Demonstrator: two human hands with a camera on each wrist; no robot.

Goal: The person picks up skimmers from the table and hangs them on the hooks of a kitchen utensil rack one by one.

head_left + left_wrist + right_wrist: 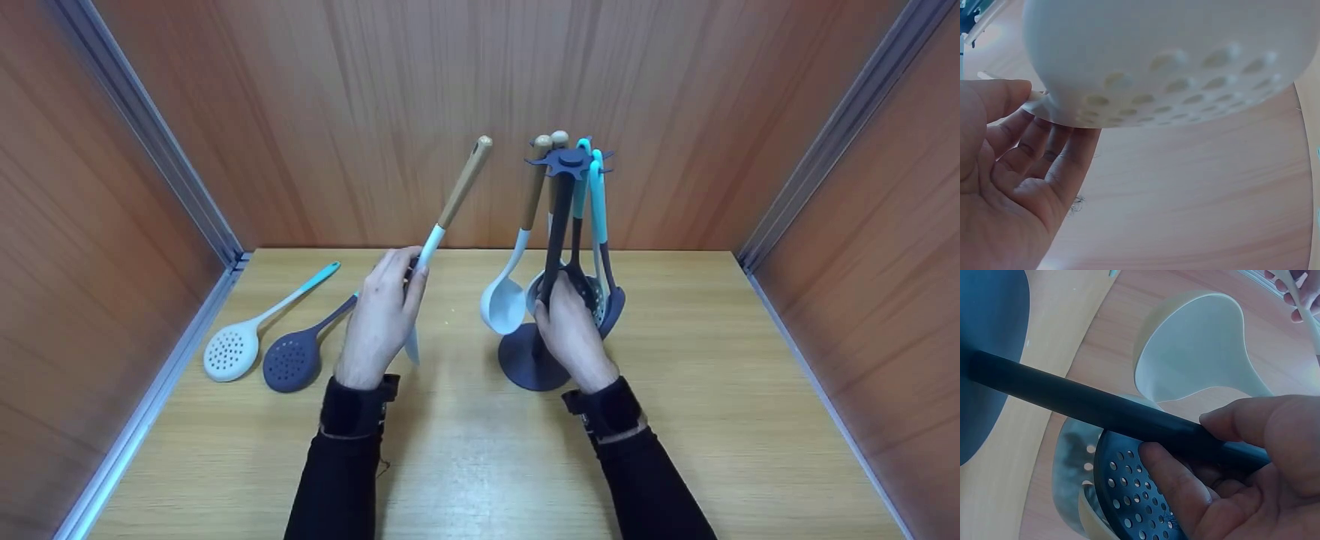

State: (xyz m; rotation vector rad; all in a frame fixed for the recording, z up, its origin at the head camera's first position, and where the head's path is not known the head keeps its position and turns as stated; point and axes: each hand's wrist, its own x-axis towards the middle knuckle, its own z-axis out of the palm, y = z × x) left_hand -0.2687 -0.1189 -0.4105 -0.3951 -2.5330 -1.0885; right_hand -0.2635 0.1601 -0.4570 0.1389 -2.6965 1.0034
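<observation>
My left hand (381, 304) pinches a white skimmer (432, 244) with a wooden handle, just above its head. The handle slants up to the right, and the perforated head (1174, 67) fills the top of the left wrist view. My right hand (574, 330) grips the dark pole (1072, 391) of a utensil stand, whose round base (525, 364) sits on the table. From the stand's hooked top (568, 160) hang a white ladle (503, 306), a dark skimmer (1129, 495) behind the right fingers, and several other utensils with wooden or turquoise handles.
Left of the left hand, a white skimmer (232, 351) with a turquoise handle and a dark skimmer (292, 361) lie on the wooden table (480, 465). Wood panels (420, 90) close off the back and both sides, with metal rails (161, 157) at the corners.
</observation>
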